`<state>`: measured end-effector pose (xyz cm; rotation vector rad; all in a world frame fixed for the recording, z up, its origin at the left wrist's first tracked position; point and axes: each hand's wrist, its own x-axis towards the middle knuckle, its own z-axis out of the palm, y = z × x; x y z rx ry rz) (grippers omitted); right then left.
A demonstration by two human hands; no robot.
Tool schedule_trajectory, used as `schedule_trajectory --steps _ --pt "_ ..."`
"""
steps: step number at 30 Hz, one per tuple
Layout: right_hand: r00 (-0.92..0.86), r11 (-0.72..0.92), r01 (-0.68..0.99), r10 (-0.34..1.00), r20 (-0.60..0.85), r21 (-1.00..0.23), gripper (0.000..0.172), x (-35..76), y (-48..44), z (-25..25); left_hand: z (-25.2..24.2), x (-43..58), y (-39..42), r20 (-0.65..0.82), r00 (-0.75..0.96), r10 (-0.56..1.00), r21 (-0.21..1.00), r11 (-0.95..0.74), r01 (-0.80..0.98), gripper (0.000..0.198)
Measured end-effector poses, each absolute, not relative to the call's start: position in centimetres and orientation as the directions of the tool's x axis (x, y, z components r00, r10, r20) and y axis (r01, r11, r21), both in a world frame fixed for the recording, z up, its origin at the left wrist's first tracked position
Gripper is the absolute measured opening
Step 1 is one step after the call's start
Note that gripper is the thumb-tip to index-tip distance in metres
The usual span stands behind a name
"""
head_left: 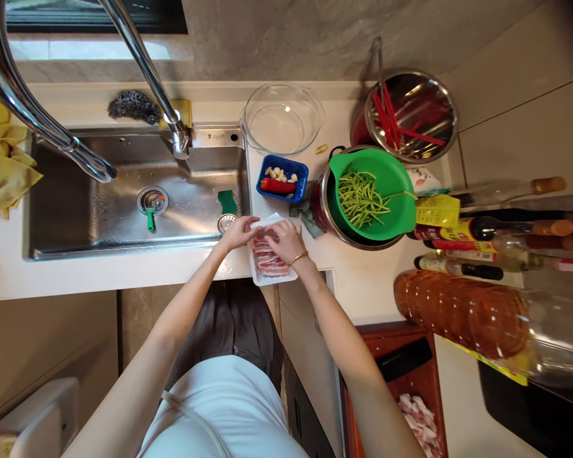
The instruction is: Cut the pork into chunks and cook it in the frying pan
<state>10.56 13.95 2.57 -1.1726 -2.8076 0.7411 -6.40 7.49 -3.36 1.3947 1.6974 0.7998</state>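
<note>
A white foam tray (pixel 261 280) of sliced raw meat (pixel 271 262) lies at the counter's front edge, just right of the sink. My left hand (pixel 239 234) grips the tray's far left corner with bent fingers. Reaching over the far right part of the tray, my right hand (pixel 287 242) has its fingers curled near the white far edge, over the meat. Whether the fingertips pinch wrapping film is too small to tell. Just behind the tray stands a blue container (pixel 302 184) with a red chili pepper (pixel 277 186) and peeled garlic cloves (pixel 279 173).
At left is a steel sink (pixel 195 191) with a green-handled peeler (pixel 150 218), under a faucet (pixel 138 57). A glass bowl (pixel 281 121) stands behind. To the right are a green colander (pixel 396 172) of green strips, bottles (pixel 458 308), and a cutting board (pixel 377 343) with a cleaver (pixel 405 359) and meat.
</note>
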Motion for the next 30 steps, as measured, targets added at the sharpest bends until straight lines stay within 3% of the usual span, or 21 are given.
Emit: schedule_trajectory --steps 3,6,10,12,15,19,25,30 --pt "-0.750 0.637 0.655 0.612 -0.250 -0.407 0.028 11.0 13.0 2.1 -3.7 -7.0 7.4 -0.178 -0.027 0.984 0.827 0.164 0.538 0.041" --pt "-0.727 0.623 0.682 0.637 -0.257 -0.383 0.040 11.4 12.3 1.2 -3.7 -7.2 7.6 -0.182 0.009 0.983 0.776 0.139 0.615 0.034" --pt "-0.706 0.606 0.682 0.692 -0.151 -0.410 0.041 12.0 11.7 0.5 -3.4 -7.0 7.9 -0.154 0.010 0.988 0.730 0.107 0.676 0.025" --pt "-0.614 0.538 0.728 0.787 -0.056 -0.425 0.040 12.5 11.7 0.2 -3.3 -6.7 7.8 -0.132 -0.013 0.991 0.738 0.107 0.667 0.024" --pt "-0.352 0.315 0.832 0.936 0.004 -0.456 0.036 13.3 12.3 -0.4 -2.9 -6.1 7.2 -0.089 -0.045 0.995 0.765 0.097 0.636 0.024" --pt "-0.258 0.105 0.798 0.949 -0.179 -0.594 0.024 14.2 13.5 -1.4 -1.7 -5.5 6.5 -0.042 -0.057 0.997 0.818 0.067 0.571 0.027" --pt "-0.188 -0.005 0.648 0.968 -0.166 -0.762 0.033 14.5 13.2 -2.4 -0.5 -5.3 6.3 -0.198 -0.077 0.977 0.903 0.213 0.373 0.057" --pt "-0.142 -0.029 0.571 0.981 -0.134 -0.820 0.033 14.2 13.0 -2.5 -1.5 -5.2 6.4 -0.300 -0.052 0.953 0.926 0.304 0.224 0.056"
